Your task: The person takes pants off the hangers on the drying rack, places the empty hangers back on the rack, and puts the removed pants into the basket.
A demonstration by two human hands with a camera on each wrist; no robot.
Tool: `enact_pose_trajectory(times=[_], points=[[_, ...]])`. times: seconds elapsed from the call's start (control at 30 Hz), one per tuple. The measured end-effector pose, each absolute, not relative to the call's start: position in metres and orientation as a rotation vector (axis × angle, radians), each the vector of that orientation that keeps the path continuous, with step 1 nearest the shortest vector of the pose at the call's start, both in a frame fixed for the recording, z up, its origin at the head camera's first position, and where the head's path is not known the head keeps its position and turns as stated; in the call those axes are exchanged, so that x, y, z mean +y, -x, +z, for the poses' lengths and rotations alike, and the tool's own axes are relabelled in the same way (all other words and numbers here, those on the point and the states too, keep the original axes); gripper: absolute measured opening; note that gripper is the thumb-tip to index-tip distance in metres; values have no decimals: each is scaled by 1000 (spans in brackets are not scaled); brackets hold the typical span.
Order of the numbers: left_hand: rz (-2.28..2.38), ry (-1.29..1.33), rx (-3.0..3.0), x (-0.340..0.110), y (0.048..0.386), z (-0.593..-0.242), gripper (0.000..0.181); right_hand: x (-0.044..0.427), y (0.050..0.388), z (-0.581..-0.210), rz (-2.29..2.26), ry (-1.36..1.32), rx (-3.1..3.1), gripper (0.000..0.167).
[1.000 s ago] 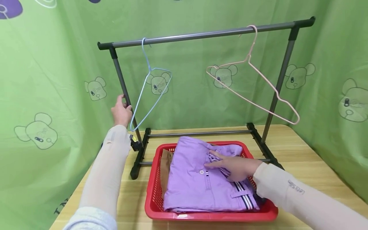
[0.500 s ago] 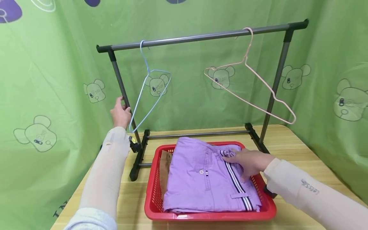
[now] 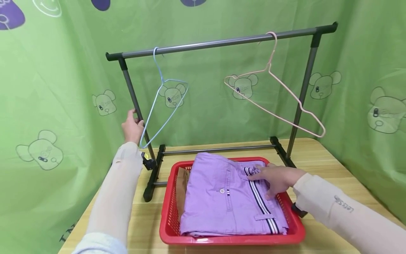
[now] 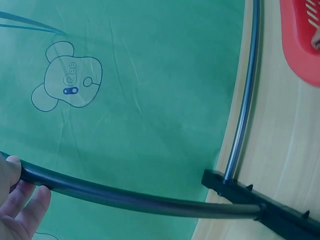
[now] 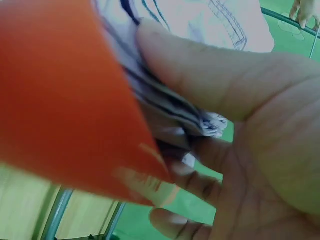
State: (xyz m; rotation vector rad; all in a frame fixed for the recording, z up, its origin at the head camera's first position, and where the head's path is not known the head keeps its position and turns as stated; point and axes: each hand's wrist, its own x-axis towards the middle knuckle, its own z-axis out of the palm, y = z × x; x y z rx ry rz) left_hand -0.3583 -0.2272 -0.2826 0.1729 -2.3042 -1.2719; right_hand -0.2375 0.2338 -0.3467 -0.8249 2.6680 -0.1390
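Folded purple trousers (image 3: 209, 197) with a striped waistband lie on top in a red basket (image 3: 233, 240). My right hand (image 3: 277, 179) pinches their waistband edge at the basket's right side. In the right wrist view the thumb (image 5: 200, 75) lies over the striped layers, with fingers beneath, partly hidden. At the left, my left hand (image 3: 132, 127) holds the left post (image 3: 130, 84) of a clothes rack; in the left wrist view its thumb and fingers are on either side of the post.
A blue hanger (image 3: 157, 93) hangs at the rail's left, a pink hanger (image 3: 269, 67) at its right. Brown cloth (image 3: 182, 187) shows inside the basket's left side. The rack's black feet (image 3: 153, 176) stand on the wooden table (image 3: 336, 176), before a green curtain (image 3: 203, 106).
My right hand has shifted right from the middle of the trousers to their waistband edge, and the bunched waistband lies flatter. My left hand stays on the post. The view has shifted slightly.
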Motion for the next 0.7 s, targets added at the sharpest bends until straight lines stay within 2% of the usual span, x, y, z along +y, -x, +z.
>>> enact_pose_trajectory(times=[0.2,0.5,0.6,0.7], points=[[-1251,-164,-2354,-227,349,-277,59,236,241,-348,-253,865,2654,69],[-1081,-172,-2597,-212,324,-265,83,247,242,-335,-413,954,2706,61],[-1031,-131,-2640,-208,315,-266,81,254,241,-331,-459,984,2782,54],[-952,-25,-2664,-205,305,-269,71,261,239,-327,-583,951,2858,46]])
